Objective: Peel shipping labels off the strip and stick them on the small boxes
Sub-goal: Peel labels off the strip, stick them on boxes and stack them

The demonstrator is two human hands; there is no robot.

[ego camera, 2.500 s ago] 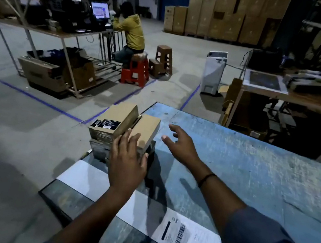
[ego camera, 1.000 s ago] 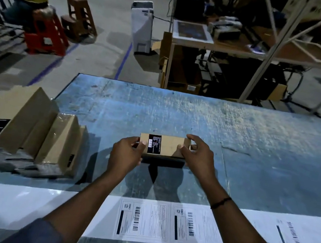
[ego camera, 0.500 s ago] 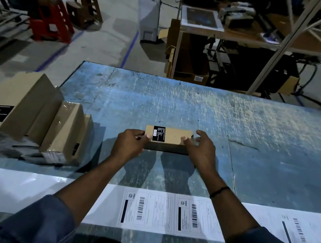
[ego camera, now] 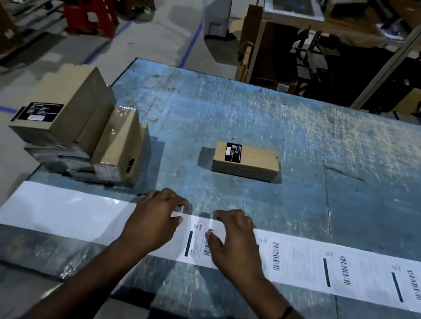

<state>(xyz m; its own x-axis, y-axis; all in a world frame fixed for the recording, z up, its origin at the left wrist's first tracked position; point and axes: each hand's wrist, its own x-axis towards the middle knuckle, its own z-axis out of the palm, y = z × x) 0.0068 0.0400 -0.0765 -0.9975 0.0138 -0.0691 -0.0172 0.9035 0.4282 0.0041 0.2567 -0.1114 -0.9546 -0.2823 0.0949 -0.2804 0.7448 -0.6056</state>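
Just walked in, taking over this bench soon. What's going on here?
A person's left hand and right hand are on the label strip along the table's near edge, at its leftmost label; blur hides any peeling. One box lies alone mid-table, showing only a black sticker. More boxes sit stacked at the left.

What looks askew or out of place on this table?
The pile of boxes at the left edge of the table looks untidy: its top box sits tilted, leaning on the others, and seems to hang past the edge. The lone small box and the label strip lie flat.
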